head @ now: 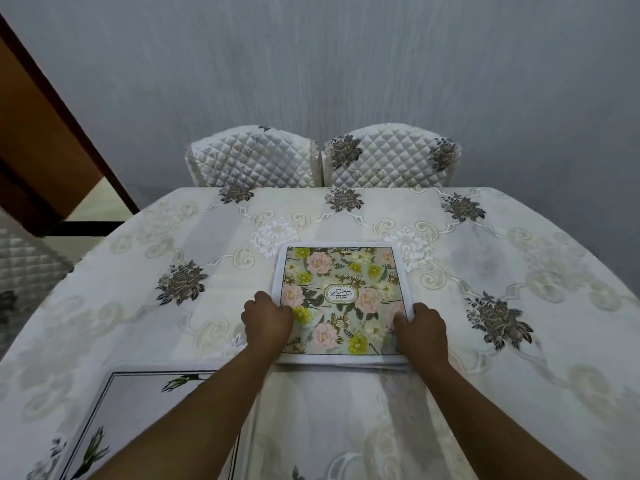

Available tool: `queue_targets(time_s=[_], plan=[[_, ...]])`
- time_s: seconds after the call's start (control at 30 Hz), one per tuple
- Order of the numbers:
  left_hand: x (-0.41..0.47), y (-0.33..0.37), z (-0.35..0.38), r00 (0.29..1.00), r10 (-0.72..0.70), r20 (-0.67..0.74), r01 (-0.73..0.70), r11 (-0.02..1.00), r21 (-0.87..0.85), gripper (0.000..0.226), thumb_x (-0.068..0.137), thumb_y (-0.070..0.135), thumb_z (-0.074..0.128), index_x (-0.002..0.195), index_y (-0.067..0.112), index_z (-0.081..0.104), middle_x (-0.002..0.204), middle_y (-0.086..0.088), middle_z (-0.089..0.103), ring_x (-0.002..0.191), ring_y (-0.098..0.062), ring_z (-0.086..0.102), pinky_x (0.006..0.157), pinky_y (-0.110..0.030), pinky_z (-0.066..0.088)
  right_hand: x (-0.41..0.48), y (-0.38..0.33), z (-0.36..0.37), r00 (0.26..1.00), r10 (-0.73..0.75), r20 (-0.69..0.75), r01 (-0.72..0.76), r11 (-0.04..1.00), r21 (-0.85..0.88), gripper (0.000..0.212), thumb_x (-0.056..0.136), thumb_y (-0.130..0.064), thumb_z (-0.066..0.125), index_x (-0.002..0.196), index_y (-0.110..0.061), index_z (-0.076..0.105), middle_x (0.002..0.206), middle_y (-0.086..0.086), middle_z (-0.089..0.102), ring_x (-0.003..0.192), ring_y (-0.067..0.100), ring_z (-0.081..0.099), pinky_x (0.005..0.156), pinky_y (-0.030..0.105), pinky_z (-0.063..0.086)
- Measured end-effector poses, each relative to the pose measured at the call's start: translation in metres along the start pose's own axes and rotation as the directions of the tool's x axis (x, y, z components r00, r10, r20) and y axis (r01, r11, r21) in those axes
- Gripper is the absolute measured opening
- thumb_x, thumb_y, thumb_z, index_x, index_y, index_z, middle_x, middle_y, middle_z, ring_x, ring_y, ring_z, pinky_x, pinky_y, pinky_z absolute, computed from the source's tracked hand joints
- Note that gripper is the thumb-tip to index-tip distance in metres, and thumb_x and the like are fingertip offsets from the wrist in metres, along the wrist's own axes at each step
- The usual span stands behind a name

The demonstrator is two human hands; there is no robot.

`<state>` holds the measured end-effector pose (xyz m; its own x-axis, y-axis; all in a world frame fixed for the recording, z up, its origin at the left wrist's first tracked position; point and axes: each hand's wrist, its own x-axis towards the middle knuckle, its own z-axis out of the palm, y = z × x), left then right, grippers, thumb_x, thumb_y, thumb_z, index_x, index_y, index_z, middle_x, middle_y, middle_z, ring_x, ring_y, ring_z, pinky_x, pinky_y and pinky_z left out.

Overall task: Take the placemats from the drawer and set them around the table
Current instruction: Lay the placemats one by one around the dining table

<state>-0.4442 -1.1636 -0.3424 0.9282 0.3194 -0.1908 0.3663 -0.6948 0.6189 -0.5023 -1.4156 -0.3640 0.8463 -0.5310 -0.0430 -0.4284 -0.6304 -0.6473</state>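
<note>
the person stood at the near side of the table, both bare arms stretched out over the pale embroidered tablecloth. a floral placemat, square with a white border and pink and yellow flowers, lay flat near the middle of the table, a small oval label reading "garden" at its centre. under its near edge more white edges showed, so it seemed to sit on top of a small stack, though how many lay beneath could not be told. the left hand gripped the mat's left edge, fingers curled and held together, the thumb on the printed face. the right hand did the same at the right edge, fingers bunched and folded around the border, thumb pressing on top. another placemat, pale with a thin dark line border and green buds, lay flat at the near left of the table, partly hidden by the left forearm. across the table two chairs with quilted white covers stood side by side, pushed up against the far edge, with a grey wall behind them. a brown wooden door frame slanted down the left side.
</note>
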Motion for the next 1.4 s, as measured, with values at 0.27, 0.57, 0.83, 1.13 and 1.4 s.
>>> queue_targets(time_s=[0.27,0.57,0.83,1.13,1.4], plan=[[-0.024,0.022,-0.017,0.987,0.156,0.028,-0.15,0.977,-0.153,0.021,0.09,0.016,0.056,0.105,0.006,0.043,0.09,-0.008,0.056,0.077,-0.028,0.055,0.064,-0.031,0.041,0.0,-0.009,-0.028,0.998,0.046,0.045,-0.052,0.991,0.121,0.029,0.096,-0.029,0.053,0.085,-0.002,0.055,0.078,0.009,0.057,0.076,0.03,0.056,0.064,0.032,0.037],[-0.168,-0.004,-0.02,0.93,0.351,0.106,-0.308,0.905,-0.293,0.018,0.095,0.02,0.056,0.108,0.022,0.044,0.091,0.005,0.062,0.078,-0.014,0.063,0.059,-0.021,0.045,-0.113,0.081,-0.126,0.997,0.072,-0.034,-0.069,0.995,0.07,0.033,0.098,-0.033,0.051,0.072,-0.015,0.045,0.063,0.004,0.054,0.061,0.023,0.054,0.051,0.031,0.036],[-0.291,-0.018,0.011,0.9,0.329,0.287,-0.246,0.925,-0.289,0.023,0.093,0.02,0.056,0.11,0.021,0.041,0.1,-0.006,0.065,0.081,-0.021,0.063,0.065,-0.026,0.044,-0.211,0.145,-0.205,0.953,0.303,0.003,-0.303,0.951,-0.057,0.037,0.099,-0.039,0.047,0.08,-0.007,0.043,0.069,0.012,0.048,0.082,0.034,0.061,0.067,0.036,0.041],[-0.318,-0.029,0.067,0.928,0.244,0.282,-0.228,0.969,-0.089,0.052,0.09,0.025,0.058,0.137,0.013,0.039,0.12,-0.013,0.065,0.096,-0.029,0.067,0.078,-0.031,0.052,-0.206,0.196,-0.205,0.921,0.385,0.06,-0.374,0.916,-0.145,0.034,0.099,-0.046,0.039,0.088,-0.014,0.04,0.077,0.011,0.056,0.09,0.033,0.065,0.067,0.033,0.041],[-0.313,-0.013,0.111,0.961,0.255,0.103,-0.275,0.893,0.357,0.045,0.076,0.033,0.048,0.115,0.014,0.058,0.106,-0.013,0.059,0.093,-0.035,0.057,0.076,-0.045,0.048,-0.162,0.247,-0.201,0.986,0.02,0.168,0.045,0.926,-0.375,0.027,0.08,-0.027,0.072,0.089,-0.006,0.058,0.093,0.019,0.059,0.086,0.039,0.059,0.069,0.043,0.051]])
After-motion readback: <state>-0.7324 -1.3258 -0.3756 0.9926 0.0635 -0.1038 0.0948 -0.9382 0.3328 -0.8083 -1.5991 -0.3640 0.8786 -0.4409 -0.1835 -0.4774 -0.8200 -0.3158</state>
